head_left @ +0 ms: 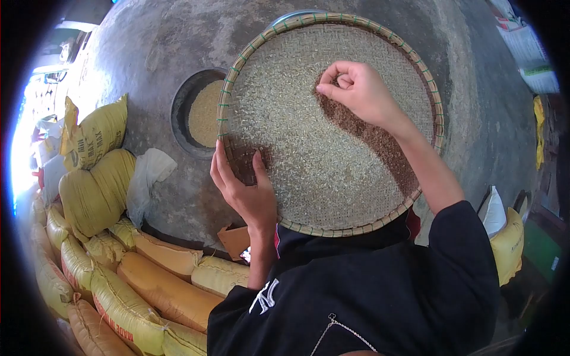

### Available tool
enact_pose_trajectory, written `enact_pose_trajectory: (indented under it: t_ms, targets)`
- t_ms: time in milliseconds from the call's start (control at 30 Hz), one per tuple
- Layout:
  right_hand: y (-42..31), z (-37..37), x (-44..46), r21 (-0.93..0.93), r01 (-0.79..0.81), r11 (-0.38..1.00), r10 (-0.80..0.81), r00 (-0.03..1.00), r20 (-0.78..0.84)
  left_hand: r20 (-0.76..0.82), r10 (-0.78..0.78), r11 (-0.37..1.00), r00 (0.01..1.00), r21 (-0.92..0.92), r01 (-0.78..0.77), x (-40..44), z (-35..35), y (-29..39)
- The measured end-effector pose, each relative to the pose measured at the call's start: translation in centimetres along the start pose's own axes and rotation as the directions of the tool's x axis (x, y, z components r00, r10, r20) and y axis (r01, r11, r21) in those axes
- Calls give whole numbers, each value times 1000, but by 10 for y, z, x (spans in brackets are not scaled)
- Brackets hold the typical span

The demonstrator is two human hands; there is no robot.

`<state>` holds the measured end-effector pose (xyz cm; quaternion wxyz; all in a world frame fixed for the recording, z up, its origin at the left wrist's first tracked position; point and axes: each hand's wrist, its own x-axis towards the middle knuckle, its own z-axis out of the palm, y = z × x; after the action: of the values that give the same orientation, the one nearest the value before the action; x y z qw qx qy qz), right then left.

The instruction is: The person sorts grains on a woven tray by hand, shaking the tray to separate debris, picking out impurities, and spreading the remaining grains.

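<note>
A round woven winnowing tray [332,206], its bamboo rim bound with green ties, sits at my lap. Pale grains [291,113] lie scattered in a thin layer over its weave. My left hand [243,187] grips the tray's left rim, thumb inside and fingers along the outside. Above the tray's upper right part, my right hand [356,89] is closed in a pinch, thumb against fingertips. Whatever is between those fingertips is too small to make out. Both hands cast dark reddish-brown shadows on the grains.
Left of the tray, a dark round basin [181,121] holds yellowish grain [205,115], partly hidden by the rim. Several filled yellow and orange sacks [160,279] are stacked at lower left. A small cardboard box [233,239] lies near my left forearm. More sacks [507,246] stand at right.
</note>
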<state>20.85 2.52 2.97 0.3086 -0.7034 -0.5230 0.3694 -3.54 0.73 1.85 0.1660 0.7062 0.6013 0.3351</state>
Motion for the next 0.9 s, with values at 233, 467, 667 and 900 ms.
enact_pose_trajectory:
  t_ms: [233,467,667,900]
  targets:
    - [17,-20,9,931,-356,79,-1,934,357,-34,11,1000,999,-18,-12,-5,2,-5]
    - [5,-17,12,784,-254,567,122,967,225,-17,19,999,1000,-36,-20,-6,3,-7]
    - [-3,-12,13,26,68,997,-69,997,31,-34,-10,995,999,-104,7,-7,4,-9]
    - [-2,-3,13,-181,142,973,-146,989,-10,-25,-11,996,1000,-92,9,-6,4,-8]
